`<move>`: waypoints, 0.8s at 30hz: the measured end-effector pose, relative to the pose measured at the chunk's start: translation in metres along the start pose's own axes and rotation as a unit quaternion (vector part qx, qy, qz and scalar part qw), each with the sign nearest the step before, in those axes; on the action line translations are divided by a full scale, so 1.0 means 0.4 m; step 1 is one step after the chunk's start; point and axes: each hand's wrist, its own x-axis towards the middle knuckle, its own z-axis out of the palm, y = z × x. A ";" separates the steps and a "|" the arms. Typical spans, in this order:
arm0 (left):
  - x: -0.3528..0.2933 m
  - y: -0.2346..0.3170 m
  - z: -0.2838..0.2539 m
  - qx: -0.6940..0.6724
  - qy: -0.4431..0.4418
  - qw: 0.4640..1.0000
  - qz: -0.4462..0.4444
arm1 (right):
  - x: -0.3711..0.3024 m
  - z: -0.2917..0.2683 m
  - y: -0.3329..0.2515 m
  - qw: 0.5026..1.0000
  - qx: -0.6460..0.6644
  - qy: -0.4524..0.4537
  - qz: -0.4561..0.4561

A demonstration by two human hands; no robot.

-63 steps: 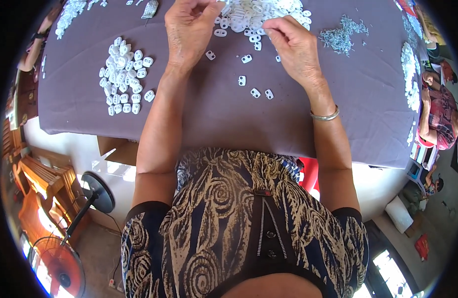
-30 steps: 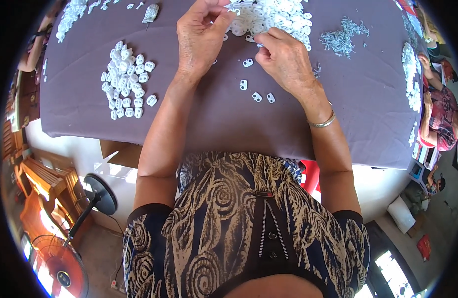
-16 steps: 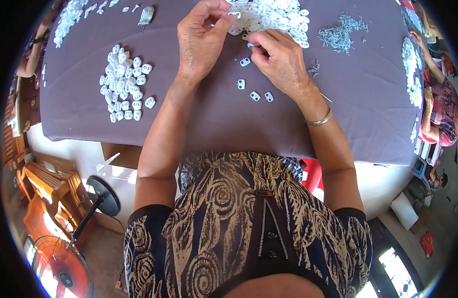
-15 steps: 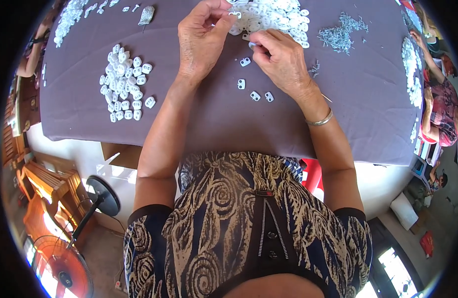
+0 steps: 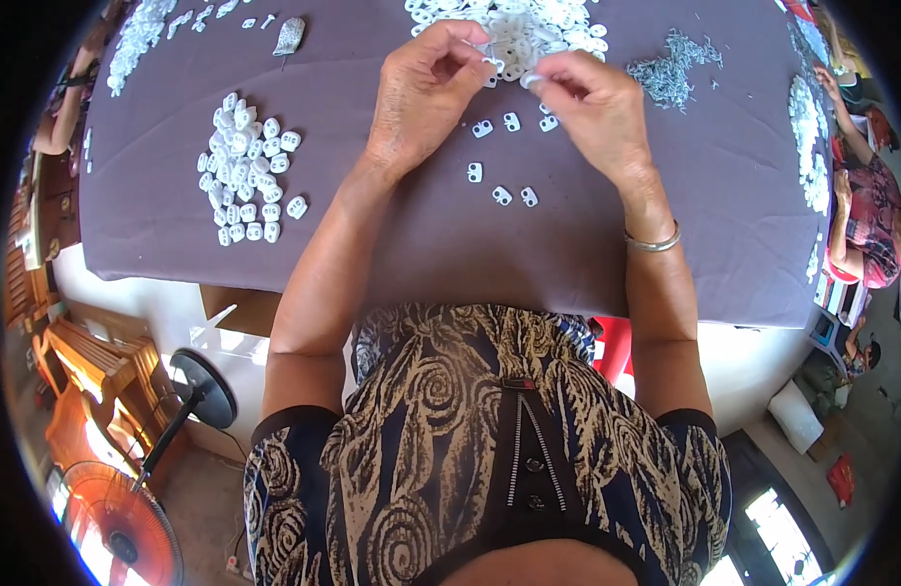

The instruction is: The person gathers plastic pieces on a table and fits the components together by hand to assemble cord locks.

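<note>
My left hand [image 5: 419, 103] pinches a small white plastic cord lock part [image 5: 493, 64] between thumb and fingertips. A hand's width to the right, my right hand [image 5: 602, 109] closes thumb and forefinger on another white part, a rounded piece [image 5: 531, 80]. Both hands hover at the near edge of a heap of white oval plastic parts [image 5: 528, 34]. Below them, several loose two-holed white parts [image 5: 475, 173] lie scattered on the dark tablecloth. Fingers partly cover both held pieces.
Left on the table stands a cluster of white cord locks [image 5: 245, 171]. A grey heap of small metal springs [image 5: 673, 73] lies right of my right hand. A small silvery pouch-like object [image 5: 289, 36] is at the back left. Other people work at both sides, near more white parts [image 5: 810, 137].
My left hand has come right and slightly nearer, still pinching its part. My right hand has moved right, and two loose white parts now show where it was.
</note>
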 end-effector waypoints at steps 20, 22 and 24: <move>-0.022 0.021 0.028 0.005 -0.112 0.991 -0.069 | 0.005 0.006 -0.013 0.973 0.212 0.009 0.096; -0.023 0.018 0.029 0.013 -0.110 0.991 -0.072 | 0.004 0.005 -0.014 0.973 0.210 0.011 0.098; -0.020 0.015 0.029 -0.004 -0.108 0.992 -0.058 | 0.006 -0.001 -0.020 0.973 0.208 0.013 0.097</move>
